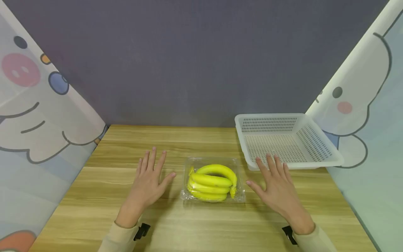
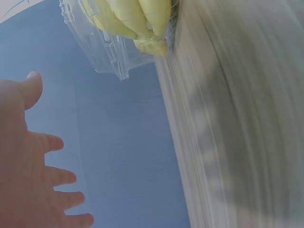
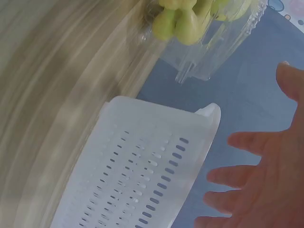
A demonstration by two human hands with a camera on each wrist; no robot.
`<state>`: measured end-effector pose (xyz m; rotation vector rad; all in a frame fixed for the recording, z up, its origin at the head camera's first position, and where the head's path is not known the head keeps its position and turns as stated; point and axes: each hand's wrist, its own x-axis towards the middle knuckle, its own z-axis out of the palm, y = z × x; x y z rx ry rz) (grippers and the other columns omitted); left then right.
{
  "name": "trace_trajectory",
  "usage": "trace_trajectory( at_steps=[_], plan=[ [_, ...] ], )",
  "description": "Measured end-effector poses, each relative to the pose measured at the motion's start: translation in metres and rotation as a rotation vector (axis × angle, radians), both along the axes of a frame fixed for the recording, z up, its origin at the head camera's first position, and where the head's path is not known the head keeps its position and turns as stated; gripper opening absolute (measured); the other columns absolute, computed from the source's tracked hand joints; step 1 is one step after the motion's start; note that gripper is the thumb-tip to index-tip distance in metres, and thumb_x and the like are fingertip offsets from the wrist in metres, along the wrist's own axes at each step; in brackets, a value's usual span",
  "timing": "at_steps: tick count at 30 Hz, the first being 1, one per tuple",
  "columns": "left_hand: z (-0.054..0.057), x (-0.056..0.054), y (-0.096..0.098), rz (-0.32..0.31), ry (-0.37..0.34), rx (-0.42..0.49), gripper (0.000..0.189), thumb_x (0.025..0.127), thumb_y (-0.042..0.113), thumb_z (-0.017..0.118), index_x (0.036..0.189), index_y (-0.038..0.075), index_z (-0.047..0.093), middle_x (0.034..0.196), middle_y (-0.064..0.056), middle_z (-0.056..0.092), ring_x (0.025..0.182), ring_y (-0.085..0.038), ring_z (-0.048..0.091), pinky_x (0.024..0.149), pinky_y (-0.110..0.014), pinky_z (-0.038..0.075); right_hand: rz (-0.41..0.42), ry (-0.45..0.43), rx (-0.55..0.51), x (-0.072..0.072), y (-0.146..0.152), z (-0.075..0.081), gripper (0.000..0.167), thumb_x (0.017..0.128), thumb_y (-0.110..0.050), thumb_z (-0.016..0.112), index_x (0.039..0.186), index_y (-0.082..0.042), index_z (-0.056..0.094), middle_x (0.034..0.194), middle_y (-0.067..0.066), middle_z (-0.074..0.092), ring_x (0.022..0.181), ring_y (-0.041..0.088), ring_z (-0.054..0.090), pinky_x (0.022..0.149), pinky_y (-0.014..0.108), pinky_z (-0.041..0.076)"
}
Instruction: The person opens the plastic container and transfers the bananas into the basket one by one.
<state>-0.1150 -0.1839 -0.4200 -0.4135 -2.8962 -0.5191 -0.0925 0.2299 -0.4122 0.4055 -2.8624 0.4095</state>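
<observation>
Several yellow bananas (image 1: 211,181) lie inside a clear plastic box (image 1: 192,161) in the middle of the table. To the left of the box my left hand (image 1: 148,183) hovers above the tabletop with its fingers spread, holding nothing. My right hand (image 1: 277,189) is on the other side, fingers spread too and touching nothing that I can see. Its fingertips overlap the near rim of a white perforated basket (image 1: 324,163) in the head view. Both wrist views show the box apart from the hands, with bananas (image 2: 128,16) visible through its clear wall.
The basket stands at the back right of the wooden table (image 1: 214,227), with nothing seen in it. A dark grey panel (image 1: 189,63) rises behind the table. Cartoon-printed sheets (image 1: 47,115) border both sides.
</observation>
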Motion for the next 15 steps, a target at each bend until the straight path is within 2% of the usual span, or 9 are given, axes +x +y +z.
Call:
trace_trajectory(
  at_steps=[9, 15],
  plan=[
    [-0.003, 0.006, -0.003, -0.014, 0.049, 0.054, 0.078, 0.104, 0.052, 0.049, 0.164, 0.013, 0.018, 0.168, -0.021, 0.0, 0.153, -0.044, 0.003, 0.118, -0.067, 0.012, 0.034, 0.06, -0.079, 0.0, -0.003, -0.004, 0.078, 0.097, -0.052, 0.062, 0.154, -0.003, 0.041, 0.16, 0.033, 0.023, 0.15, 0.05, 0.014, 0.123, 0.057, 0.006],
    [-0.004, 0.011, -0.003, -0.051, 0.088, 0.081, 0.076, 0.104, 0.046, 0.052, 0.163, 0.011, 0.02, 0.167, -0.023, 0.009, 0.151, -0.047, 0.012, 0.116, -0.068, 0.017, 0.045, 0.083, -0.148, 0.004, -0.007, -0.007, 0.074, 0.096, -0.047, 0.065, 0.151, -0.003, 0.045, 0.159, 0.032, 0.027, 0.149, 0.049, 0.019, 0.117, 0.066, 0.02]
  ],
)
